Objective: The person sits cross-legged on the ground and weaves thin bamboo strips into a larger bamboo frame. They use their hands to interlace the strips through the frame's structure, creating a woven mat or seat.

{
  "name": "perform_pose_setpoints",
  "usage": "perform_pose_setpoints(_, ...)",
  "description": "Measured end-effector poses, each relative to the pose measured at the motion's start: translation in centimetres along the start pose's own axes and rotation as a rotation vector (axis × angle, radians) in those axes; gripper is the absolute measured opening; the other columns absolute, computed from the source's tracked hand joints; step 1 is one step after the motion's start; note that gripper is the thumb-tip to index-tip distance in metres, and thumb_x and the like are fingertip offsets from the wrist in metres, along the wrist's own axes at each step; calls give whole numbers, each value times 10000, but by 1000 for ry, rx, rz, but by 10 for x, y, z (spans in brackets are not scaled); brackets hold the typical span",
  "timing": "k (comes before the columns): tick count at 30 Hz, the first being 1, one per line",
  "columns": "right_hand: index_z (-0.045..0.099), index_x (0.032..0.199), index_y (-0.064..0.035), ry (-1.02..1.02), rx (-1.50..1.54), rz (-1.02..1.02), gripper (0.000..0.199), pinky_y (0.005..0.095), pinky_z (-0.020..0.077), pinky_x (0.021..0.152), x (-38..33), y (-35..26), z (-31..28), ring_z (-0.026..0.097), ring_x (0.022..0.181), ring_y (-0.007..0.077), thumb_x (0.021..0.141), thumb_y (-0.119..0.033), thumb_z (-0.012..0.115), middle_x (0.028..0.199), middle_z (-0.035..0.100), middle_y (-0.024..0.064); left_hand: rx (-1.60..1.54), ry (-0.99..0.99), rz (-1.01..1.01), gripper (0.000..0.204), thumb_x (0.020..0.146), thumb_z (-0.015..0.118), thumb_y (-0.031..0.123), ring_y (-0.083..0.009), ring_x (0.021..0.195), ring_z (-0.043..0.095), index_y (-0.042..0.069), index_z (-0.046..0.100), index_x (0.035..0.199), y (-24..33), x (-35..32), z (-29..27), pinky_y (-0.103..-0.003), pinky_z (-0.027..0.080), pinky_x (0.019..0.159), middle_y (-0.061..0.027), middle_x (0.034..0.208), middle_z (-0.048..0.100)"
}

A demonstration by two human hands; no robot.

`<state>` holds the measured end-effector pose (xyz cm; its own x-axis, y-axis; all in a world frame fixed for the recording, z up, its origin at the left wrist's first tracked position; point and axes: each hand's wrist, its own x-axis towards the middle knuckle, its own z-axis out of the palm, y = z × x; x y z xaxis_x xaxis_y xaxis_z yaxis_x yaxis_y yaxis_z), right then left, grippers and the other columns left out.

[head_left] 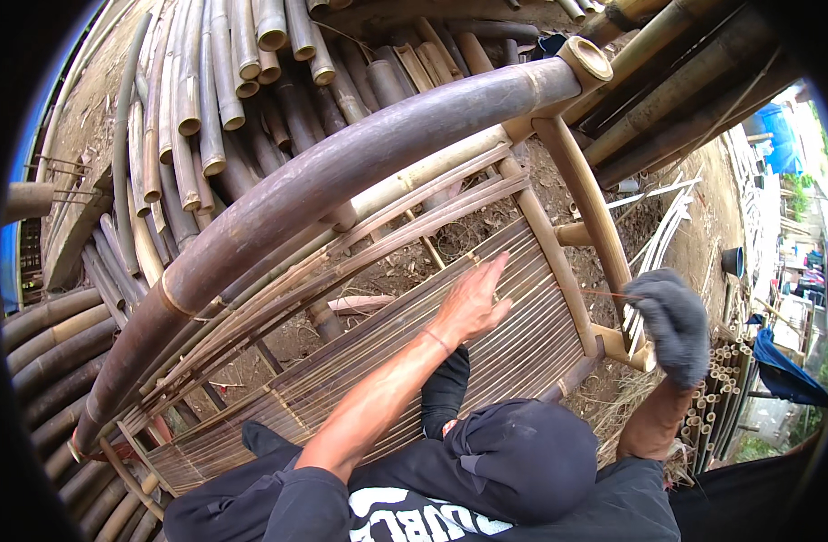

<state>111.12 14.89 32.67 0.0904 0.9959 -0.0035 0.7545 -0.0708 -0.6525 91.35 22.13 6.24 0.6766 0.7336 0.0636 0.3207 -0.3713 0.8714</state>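
My bare left hand rests with fingers stretched out on the slatted seat panel of a bamboo bench. A thin cord circles its wrist. On the other side, my right hand wears a grey glove and is smeared by motion. It is closed on a thin orange-brown strand, which stretches left toward the bench's side post. Beyond the seat, a thick dark curved bamboo pole forms the top rail. Several split bamboo strips run lengthwise beneath this rail.
Stacked bamboo poles lie behind the bench and along the left. More thick poles slope across the upper right. Pale thin strips lie on the ground to the right, near a small dark bucket. Cut bamboo ends are bundled beyond my right arm.
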Motion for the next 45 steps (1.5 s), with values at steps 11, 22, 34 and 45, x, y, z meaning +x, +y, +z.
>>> perform_pose_setpoints(11, 716, 730, -94, -232, -873, 90, 182, 409, 552, 698, 118, 157, 173, 684, 768, 284, 828, -179, 587, 818, 679, 106, 108, -140, -588, 303, 783, 503, 32, -447, 984, 622, -57, 634, 1041, -114, -18, -32, -502, 493, 871, -343, 1030, 619)
perform_pose_setpoints(22, 696, 975, -7, -1036, -292, 122, 342, 446, 534, 806, 156, 179, 305, 666, 874, 403, 797, -277, 585, 990, 699, 205, -211, -106, -776, 365, 833, 631, 223, -329, 949, 669, -43, 674, 1079, -146, 4, -2, -378, 495, 858, -258, 1042, 685)
perform_pose_setpoints(34, 708, 956, -18, -7, 503, 284, 180, 403, 512, 933, 22, 112, 229, 651, 988, 283, 895, -165, 623, 1039, 671, 143, -439, -90, -577, 255, 863, 734, 217, -122, 863, 551, -2, 715, 991, -60, -2, -56, -270, 451, 777, -49, 964, 631)
perform_pose_setpoints(45, 613, 1071, -10, 859, 195, 1234, 278, 398, 502, 834, -250, 199, 171, 647, 855, 247, 937, -250, 568, 865, 665, 134, 251, -38, -707, 304, 967, 526, 317, -362, 1113, 516, 121, 689, 1133, -73, -22, 16, -518, 378, 946, -140, 1154, 594)
